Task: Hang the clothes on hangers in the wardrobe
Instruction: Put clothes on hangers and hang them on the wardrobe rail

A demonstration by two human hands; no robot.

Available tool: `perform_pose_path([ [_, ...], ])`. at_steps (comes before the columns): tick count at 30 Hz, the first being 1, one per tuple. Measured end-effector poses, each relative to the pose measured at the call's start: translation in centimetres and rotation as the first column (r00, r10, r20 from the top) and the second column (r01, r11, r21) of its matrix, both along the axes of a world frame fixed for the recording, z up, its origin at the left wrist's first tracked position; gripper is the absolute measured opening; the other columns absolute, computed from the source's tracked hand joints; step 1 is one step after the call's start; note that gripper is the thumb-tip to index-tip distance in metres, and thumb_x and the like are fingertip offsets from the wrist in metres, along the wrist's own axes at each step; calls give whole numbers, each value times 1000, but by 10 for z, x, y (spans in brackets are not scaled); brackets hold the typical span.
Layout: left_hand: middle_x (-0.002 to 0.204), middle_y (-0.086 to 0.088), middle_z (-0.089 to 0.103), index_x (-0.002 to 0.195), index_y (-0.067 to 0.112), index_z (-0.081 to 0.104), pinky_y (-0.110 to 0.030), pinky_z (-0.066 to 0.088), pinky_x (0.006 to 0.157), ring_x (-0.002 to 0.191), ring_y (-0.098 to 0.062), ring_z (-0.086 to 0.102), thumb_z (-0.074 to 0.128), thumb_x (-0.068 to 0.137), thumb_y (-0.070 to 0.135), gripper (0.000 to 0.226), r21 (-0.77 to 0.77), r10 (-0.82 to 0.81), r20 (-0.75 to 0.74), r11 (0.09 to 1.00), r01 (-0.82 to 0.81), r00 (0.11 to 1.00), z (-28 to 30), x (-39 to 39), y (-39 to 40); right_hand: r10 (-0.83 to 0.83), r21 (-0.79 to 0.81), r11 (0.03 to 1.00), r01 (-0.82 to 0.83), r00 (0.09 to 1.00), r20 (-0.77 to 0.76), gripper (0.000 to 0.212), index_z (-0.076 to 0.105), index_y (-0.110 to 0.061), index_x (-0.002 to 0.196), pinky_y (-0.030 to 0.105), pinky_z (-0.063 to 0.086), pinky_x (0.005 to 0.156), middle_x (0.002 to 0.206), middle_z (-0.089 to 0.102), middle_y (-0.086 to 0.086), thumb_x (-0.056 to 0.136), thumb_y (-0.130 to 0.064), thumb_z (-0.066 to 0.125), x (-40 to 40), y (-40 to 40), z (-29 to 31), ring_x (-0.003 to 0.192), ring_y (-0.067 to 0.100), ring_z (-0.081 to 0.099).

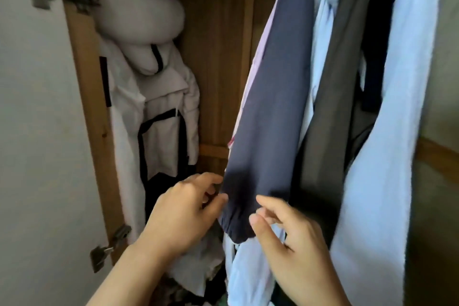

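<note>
The navy garment (268,112) hangs inside the wooden wardrobe (218,57), its gathered lower hem at hand height, pressed on its right against the light blue shirt (387,156) and the grey garment (330,87) on the same row. The left hand (185,208) sits at the hem's left edge with fingers loosely curled and thumb tip touching the fabric, while the right hand (285,238) is just below the hem, fingers relaxed and slightly apart, gripping nothing I can see. Open room lies left of the navy garment, a gap showing bare back panel before the white jacket (159,112) beside the door frame (87,97); crumpled clothes (198,263) fill the bottom.
</note>
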State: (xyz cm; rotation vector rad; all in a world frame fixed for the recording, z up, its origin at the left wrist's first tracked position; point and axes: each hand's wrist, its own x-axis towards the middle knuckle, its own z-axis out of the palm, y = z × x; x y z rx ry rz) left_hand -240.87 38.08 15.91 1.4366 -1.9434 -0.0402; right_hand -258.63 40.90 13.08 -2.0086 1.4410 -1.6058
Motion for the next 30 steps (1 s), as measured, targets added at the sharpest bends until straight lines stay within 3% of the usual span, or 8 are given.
perform_pose_path([
  [9,92,19,64,110,37,59,-34,52,75,84,-1,61,41,75,64,48,-259,-158,-79,957,133,984,101,-4,-75,-64,-200,979,48,995,-75,41,64,-33,112,14,46,85,92,69,-16,78,-53,53,5,-54,137,93,-3,60],
  [13,103,18,64,112,34,61,-31,51,77,88,-4,59,42,76,65,50,-368,-230,-76,911,187,970,153,5,-108,-96,-260,963,69,991,-91,25,64,-29,111,14,47,79,89,67,-15,86,-32,61,14,-81,191,89,0,60],
  [17,108,11,63,114,31,61,-33,51,81,94,-7,59,55,85,50,35,-423,-274,-49,877,229,960,200,4,-142,-154,-342,933,110,983,-105,26,62,-28,113,14,47,78,90,64,-13,88,-29,61,20,-104,237,90,2,59],
  [27,99,5,63,104,26,62,-34,51,78,94,-16,60,57,86,46,27,-487,-320,0,827,279,947,293,-34,-229,-344,-532,827,185,914,-217,29,62,-18,114,25,50,83,95,61,-3,85,-20,66,22,-172,348,86,10,58],
  [30,99,1,62,98,24,60,-35,49,75,96,-22,58,54,87,42,22,-518,-309,20,810,274,951,320,-47,-244,-421,-514,823,243,868,-264,36,59,-18,119,19,44,82,102,60,-2,84,-20,68,16,-192,365,89,7,54],
])
